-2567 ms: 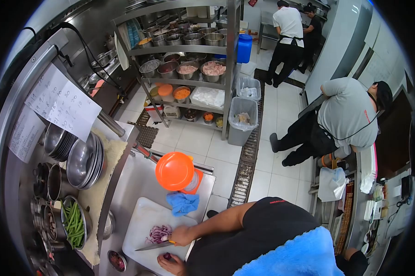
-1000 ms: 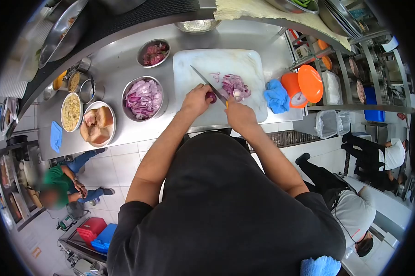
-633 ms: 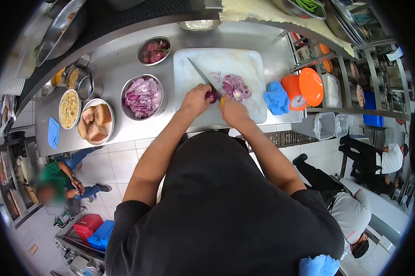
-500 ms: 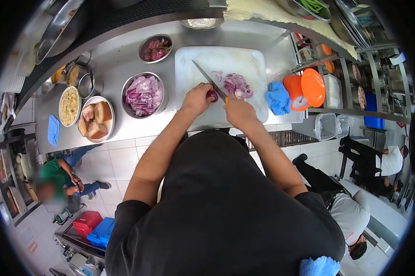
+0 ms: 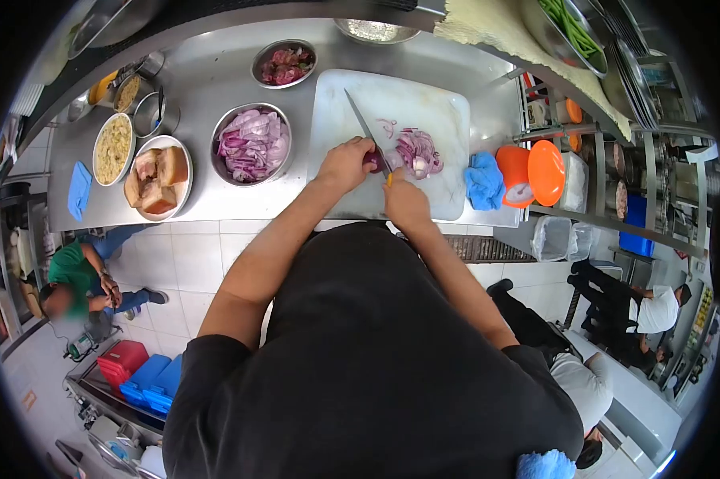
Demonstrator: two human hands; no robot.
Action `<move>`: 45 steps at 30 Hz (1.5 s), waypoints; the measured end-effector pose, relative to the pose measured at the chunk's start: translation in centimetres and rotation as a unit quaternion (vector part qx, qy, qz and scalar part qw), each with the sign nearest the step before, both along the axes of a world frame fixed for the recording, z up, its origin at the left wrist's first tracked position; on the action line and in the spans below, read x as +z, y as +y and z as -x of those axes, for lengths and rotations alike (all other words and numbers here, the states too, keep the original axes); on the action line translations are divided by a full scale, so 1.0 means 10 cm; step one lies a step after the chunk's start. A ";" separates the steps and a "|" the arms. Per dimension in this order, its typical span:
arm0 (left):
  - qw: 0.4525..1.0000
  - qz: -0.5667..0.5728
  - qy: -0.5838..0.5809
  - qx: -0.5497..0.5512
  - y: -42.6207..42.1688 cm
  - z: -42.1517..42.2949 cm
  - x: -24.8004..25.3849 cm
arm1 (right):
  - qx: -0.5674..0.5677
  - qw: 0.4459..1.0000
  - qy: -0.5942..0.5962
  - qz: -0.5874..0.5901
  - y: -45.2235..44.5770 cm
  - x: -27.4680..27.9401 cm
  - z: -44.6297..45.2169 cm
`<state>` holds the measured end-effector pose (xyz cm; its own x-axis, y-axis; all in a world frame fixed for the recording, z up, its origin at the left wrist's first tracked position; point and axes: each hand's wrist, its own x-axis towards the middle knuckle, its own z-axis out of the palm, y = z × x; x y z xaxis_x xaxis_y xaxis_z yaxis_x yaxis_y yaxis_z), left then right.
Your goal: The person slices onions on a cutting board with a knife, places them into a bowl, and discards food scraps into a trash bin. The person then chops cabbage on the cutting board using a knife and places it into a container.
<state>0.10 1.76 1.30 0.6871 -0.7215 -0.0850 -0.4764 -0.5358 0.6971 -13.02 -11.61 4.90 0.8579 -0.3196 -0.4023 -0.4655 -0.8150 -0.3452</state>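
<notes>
On the white cutting board (image 5: 340, 104), my left hand (image 5: 345, 165) is closed around a piece of red onion (image 5: 372, 162), with part of the onion showing past the fingertips. My right hand (image 5: 406, 203) grips the yellow handle of a knife (image 5: 361, 118). The blade points away from me and lies right beside the onion piece. Sliced red onion (image 5: 418, 152) is heaped to the right of the blade, with a few thin strips beyond it. A steel bowl of cut red onion (image 5: 252, 146) stands left of the board.
A smaller bowl (image 5: 284, 65) holds dark red pieces. Chunks of meat (image 5: 159, 180) fill a white dish beside a bowl of yellowish food (image 5: 113, 150). Right of the board are a blue cloth (image 5: 484, 181) and an orange scale (image 5: 516, 177). Other people are on both sides; a shelf overhangs the counter.
The view has shifted and tilted slightly. My left hand still holds the onion, and the knife stays beside it, with its blade a little more upright in view.
</notes>
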 end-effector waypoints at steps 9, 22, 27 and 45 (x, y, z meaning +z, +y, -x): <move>1.000 0.010 -0.013 -0.006 0.03 0.03 -0.01 | 0.023 1.000 -0.007 -0.002 -0.05 0.22 0.03; 0.999 0.035 -0.031 -0.015 -0.04 0.03 -0.04 | 0.040 0.996 -0.074 0.011 -0.02 -0.58 0.10; 0.997 0.068 0.031 -0.008 0.01 -0.01 -0.21 | 0.014 0.997 -0.066 -0.026 -0.09 -0.01 0.03; 0.999 0.026 0.024 -0.002 -0.02 0.00 -0.08 | -0.010 0.996 -0.077 -0.047 0.02 0.08 0.07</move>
<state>0.07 1.60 0.52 0.6799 -0.7290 -0.0798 -0.4445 -0.4963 0.7457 -13.68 -11.46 5.73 0.9060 -0.3037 -0.2947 -0.4161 -0.7667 -0.4890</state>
